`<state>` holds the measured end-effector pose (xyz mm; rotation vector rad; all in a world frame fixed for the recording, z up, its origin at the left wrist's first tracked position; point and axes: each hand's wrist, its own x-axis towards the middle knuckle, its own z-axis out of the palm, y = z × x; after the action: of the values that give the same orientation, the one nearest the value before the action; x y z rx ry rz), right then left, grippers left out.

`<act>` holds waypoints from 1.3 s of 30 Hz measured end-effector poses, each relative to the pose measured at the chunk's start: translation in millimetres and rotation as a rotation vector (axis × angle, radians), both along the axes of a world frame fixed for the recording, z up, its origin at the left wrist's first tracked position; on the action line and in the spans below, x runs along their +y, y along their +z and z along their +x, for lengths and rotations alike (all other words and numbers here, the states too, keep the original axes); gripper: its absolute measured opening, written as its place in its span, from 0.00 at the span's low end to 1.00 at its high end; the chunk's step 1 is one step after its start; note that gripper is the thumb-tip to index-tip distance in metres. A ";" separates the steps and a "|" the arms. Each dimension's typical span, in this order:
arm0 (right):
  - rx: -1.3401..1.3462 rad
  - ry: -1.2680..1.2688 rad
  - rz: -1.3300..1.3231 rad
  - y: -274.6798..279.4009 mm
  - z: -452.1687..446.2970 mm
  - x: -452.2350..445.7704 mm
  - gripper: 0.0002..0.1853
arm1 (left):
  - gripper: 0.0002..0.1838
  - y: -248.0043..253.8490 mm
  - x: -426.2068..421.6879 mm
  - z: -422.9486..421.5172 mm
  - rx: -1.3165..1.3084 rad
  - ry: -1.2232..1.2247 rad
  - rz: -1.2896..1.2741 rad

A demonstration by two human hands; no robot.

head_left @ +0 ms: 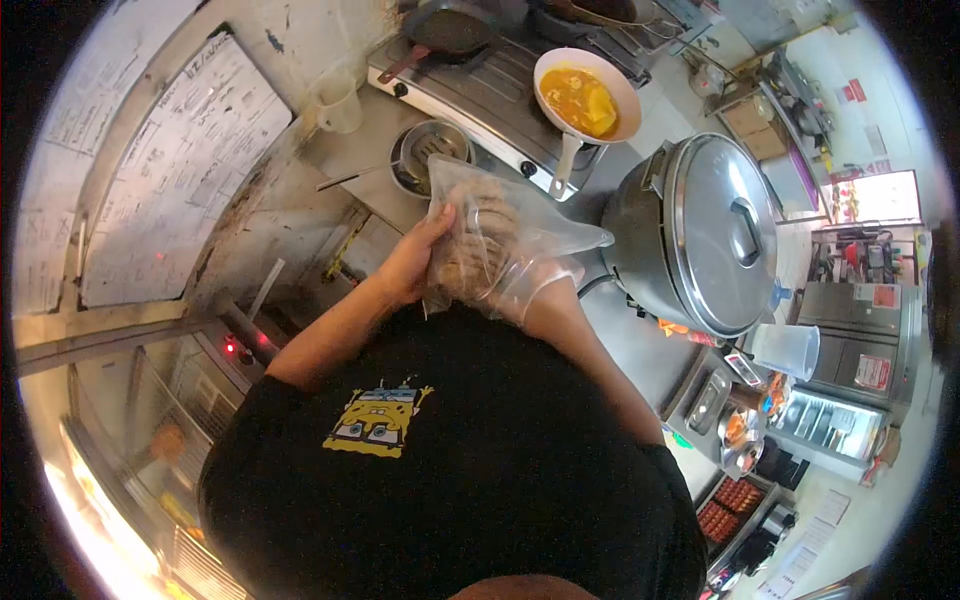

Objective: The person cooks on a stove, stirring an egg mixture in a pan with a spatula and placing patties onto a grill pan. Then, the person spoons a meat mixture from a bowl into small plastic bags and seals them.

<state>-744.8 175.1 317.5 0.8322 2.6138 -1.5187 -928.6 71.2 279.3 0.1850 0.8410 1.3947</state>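
Note:
A clear plastic bag [540, 235] is held up in front of my chest, with brown, slice-like pieces [475, 240] stacked inside. My left hand [412, 258] is closed round the bag's left side, thumb in front. On the right, my right hand [545, 285] is at the bag's loose opening and seems to reach under the film. Crinkled plastic covers its fingers, so their grip is hidden. Just beyond the bag lies a metal bowl [398, 175] with a slotted spatula [440, 150] in it.
A white pan [630, 100] of orange-yellow food sits on the stove [485, 85], beside a dark frying pan [450, 35]. To the right stands a large lidded pot [640, 235]. A plastic jug [338, 105] is by the left wall. Trays and a plastic container [787, 350] line the right counter.

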 end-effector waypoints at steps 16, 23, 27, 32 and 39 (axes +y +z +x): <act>-0.236 -0.103 0.817 59.7 78.3 -17.9 0.28 | 0.29 5.7 14.7 71.3 0.031 0.057 0.037; 0.037 -0.176 0.671 52.7 101.2 -10.4 0.26 | 0.27 -2.1 13.9 91.3 -0.099 0.050 0.086; 0.319 -0.381 0.036 42.9 132.9 15.2 0.25 | 0.28 4.9 11.3 101.1 0.089 0.030 0.108; 0.400 -0.567 -0.357 55.2 158.3 30.7 0.31 | 0.29 -1.9 3.9 93.0 -0.025 0.119 0.152; 0.549 -0.487 -0.838 56.8 176.7 41.8 0.40 | 0.26 21.0 -6.1 95.8 -0.075 0.206 0.178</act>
<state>-568.0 217.0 374.3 1.0686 1.6722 -2.9887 -832.8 65.1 300.3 0.1848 0.6884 1.6616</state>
